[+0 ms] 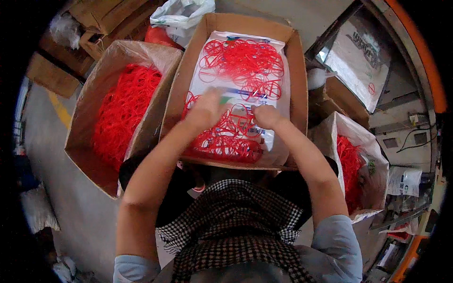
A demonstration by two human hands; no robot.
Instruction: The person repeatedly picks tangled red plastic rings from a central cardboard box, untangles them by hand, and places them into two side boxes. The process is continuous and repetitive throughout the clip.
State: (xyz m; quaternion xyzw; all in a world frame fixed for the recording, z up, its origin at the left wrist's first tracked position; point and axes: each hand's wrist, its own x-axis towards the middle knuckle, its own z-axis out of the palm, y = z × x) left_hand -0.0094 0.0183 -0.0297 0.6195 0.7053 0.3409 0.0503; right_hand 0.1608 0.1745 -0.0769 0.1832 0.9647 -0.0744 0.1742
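Observation:
Before me a cardboard box holds white printed plastic sacking with red plastic rings on it. One pile of red rings lies towards the far end, and a second heap of red rings lies at the near end. My left hand is blurred over the left of the sacking; its fingers cannot be made out. At the right edge of the nearer rings is my right hand, fingers bent, thumb and fingertips close to a ring. Whether it grips one cannot be told.
On the left stands a lined cardboard box full of tangled red plastic pieces. A white sack at the right also holds red pieces. Beyond the middle box are a white plastic bag and cartons.

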